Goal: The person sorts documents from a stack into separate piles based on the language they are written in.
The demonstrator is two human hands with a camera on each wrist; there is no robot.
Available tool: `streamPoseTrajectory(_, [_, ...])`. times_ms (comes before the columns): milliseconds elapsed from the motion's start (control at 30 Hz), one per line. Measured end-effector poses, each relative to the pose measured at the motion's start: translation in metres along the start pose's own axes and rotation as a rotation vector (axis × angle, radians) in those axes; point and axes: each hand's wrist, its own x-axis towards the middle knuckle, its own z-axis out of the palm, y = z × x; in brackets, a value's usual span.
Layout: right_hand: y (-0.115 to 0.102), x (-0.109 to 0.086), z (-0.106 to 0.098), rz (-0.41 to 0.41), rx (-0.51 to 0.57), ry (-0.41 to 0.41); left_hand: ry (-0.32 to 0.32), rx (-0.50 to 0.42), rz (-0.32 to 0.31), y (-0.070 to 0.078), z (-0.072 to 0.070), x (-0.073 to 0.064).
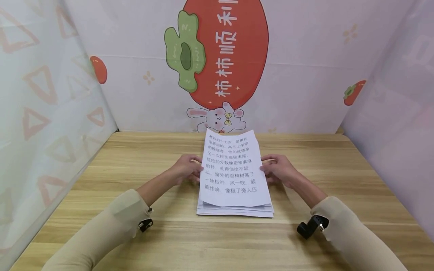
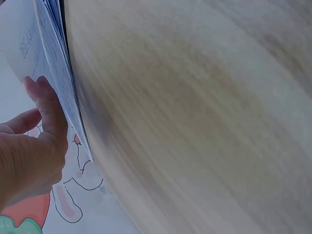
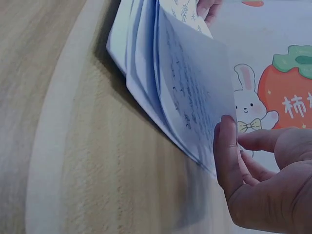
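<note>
A sheet of paper (image 1: 230, 169) printed with lines of Chinese characters lies uppermost on a stack of paper (image 1: 234, 213) in the middle of the table. It is raised and slightly bowed above the sheets below. My left hand (image 1: 185, 168) pinches its left edge; in the left wrist view, that hand's fingertips (image 2: 43, 82) meet the paper. On the opposite side, my right hand (image 1: 278, 170) grips the right edge between thumb and fingers. The right wrist view shows the lifted sheet (image 3: 195, 78) standing away from the fanned lower sheets (image 3: 139, 53).
The wooden table (image 1: 162, 241) stretches out around the stack. A white backdrop (image 1: 305, 82) with a large persimmon and a rabbit rises behind it, and patterned side sheets (image 1: 51, 113) hang at left and right. Black straps (image 1: 306, 227) circle the sleeves.
</note>
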Motion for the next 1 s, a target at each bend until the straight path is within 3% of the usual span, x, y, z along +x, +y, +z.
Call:
streamPoseTrajectory(233, [-0.009,0.004,0.012,-0.028,0.05,-0.035,0.039,0.043,0.039,0.005,-0.019,-0.009])
streamPoseTrajectory(700, [-0.029,0.022,0.057,-0.057,0.137,-0.073,0.151,0.114,0.075,0.007,-0.071,-0.026])
streamPoseTrajectory(1000, [-0.037,0.03,0.081,-0.053,0.162,-0.087,0.189,0.139,0.072,0.008,-0.09,-0.038])
